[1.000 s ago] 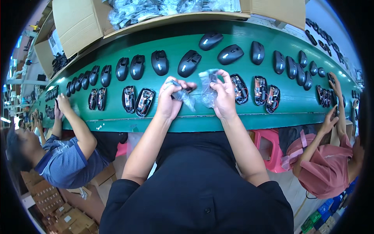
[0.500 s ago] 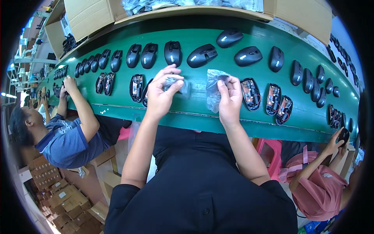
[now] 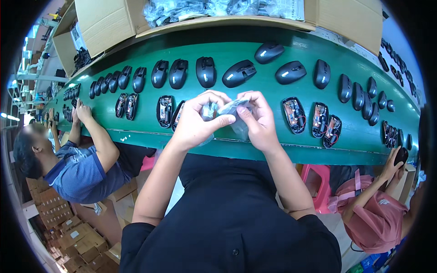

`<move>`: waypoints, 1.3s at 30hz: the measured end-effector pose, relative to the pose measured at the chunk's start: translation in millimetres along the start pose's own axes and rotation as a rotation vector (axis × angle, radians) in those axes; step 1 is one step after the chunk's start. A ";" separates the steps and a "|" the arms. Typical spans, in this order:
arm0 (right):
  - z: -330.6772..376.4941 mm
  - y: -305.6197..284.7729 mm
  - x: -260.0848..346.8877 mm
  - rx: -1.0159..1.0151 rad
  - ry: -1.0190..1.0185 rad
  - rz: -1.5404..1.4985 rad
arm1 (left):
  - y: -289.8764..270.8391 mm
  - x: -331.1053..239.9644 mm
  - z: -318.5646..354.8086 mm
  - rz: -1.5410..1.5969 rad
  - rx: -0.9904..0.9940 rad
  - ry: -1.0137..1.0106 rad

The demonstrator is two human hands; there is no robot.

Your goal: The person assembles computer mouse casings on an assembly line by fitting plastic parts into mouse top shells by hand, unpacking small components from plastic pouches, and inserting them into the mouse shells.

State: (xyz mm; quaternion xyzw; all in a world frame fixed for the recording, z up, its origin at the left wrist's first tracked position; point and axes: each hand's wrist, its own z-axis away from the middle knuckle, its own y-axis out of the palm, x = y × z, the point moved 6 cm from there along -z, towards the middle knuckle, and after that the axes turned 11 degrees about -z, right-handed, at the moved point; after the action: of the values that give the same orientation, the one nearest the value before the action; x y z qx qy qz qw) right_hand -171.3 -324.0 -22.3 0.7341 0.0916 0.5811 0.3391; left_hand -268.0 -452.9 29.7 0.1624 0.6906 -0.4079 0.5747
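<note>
The left hand [image 3: 190, 126], curled round a crumpled bag [image 3: 209, 111], sits at 9 o'clock from the right hand [image 3: 261, 127], which pinches a 2nd bag [image 3: 239, 129] between them; long axes unclear.

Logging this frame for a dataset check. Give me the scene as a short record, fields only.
left hand: curled around crumpled plastic
right hand: thumb and fingers pinching clear plastic bag
hand spacing: close together, above green bench
back row: dark computer mice
front row: opened mouse halves, internals exposed
far side: open cardboard box holding bagged items
neighbours: seated person at left, seated person at right
unclear: contents of the plastic in hand
</note>
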 end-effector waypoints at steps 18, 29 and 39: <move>13.2 34.5 33.7 0.034 -0.132 0.371 | -19.7 -4.1 15.6 0.171 0.132 -0.107; 2.2 30.0 16.4 0.042 -0.181 0.424 | -25.1 -10.1 5.8 -0.452 0.060 0.129; 1.2 -26.3 -16.6 -0.299 0.007 0.486 | -78.4 -18.7 -28.8 -0.459 0.008 -0.080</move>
State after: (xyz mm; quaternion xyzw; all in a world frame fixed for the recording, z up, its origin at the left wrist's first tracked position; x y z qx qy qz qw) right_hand -168.5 -313.4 -51.4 0.6745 -0.1723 0.6549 0.2941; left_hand -336.0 -474.9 76.7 -0.0128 0.6844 -0.5368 0.4932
